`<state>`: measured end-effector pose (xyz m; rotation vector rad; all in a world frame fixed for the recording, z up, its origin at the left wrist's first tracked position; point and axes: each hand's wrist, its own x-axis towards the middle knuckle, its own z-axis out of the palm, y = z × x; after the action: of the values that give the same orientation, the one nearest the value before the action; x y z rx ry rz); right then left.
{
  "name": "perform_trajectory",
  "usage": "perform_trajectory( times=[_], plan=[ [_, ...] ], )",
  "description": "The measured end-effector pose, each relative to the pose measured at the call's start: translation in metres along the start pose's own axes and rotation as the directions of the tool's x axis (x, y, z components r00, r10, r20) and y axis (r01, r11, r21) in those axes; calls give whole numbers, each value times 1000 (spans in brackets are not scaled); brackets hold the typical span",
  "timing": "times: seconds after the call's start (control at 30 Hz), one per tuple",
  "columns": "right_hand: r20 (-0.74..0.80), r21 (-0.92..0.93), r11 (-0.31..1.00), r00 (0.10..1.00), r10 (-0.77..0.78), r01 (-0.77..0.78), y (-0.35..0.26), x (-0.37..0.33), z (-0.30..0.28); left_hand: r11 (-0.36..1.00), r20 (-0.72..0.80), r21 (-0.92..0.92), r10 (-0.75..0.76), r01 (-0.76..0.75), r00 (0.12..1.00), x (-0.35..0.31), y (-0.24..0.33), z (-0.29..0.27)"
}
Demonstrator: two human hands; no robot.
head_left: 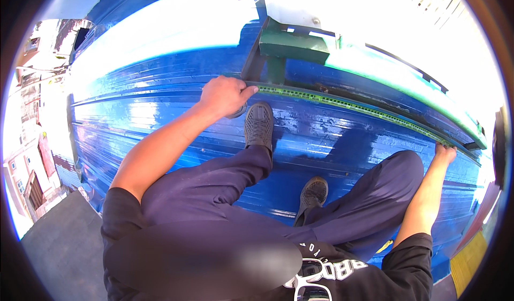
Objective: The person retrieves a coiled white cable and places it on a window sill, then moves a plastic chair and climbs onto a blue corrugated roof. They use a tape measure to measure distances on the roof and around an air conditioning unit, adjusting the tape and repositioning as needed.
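Note:
A long green measuring tape [342,104] is stretched along the lower edge of a green metal frame [294,48]. At its left end, my left hand [225,95] is closed, with the thumb pressed over the tape. My right hand [445,153] pinches the far right end, close to the frame's right corner. Just under my left hand, a dark rounded thing [238,112] is mostly hidden, and I cannot make out what it is.
I squat on a blue ribbed metal roof [166,97], my shoes [259,123] planted on it. A yellow item [384,246] lies near my right thigh. Buildings [32,178] stand beyond the roof's left edge. Strong sun washes out the top.

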<state>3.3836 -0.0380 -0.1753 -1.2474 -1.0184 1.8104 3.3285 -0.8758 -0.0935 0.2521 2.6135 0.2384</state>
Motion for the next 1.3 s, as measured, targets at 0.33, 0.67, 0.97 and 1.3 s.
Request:
perform_trajectory(
  times=[0.33, 0.67, 0.97, 1.3],
  plan=[
    [-6, -114, 992, 998, 60, -60, 4, -6, 7, 992, 106, -91, 93, -84, 990, -11, -29, -5],
    [-69, -58, 995, 995, 72, -76, -4, -6, 1, 918, 313, -344, 309, -196, 898, -17, -32, -3],
    [-159, -151, 988, 987, 7, -32, -48, -17, -49, 912, 438, -316, 385, -262, 813, -34, -9, 18],
    [204, -41, 979, 957, 206, -202, -44, -78, -47, 799, 357, -508, 536, -323, 765, -29, 28, 21]
  ],
)
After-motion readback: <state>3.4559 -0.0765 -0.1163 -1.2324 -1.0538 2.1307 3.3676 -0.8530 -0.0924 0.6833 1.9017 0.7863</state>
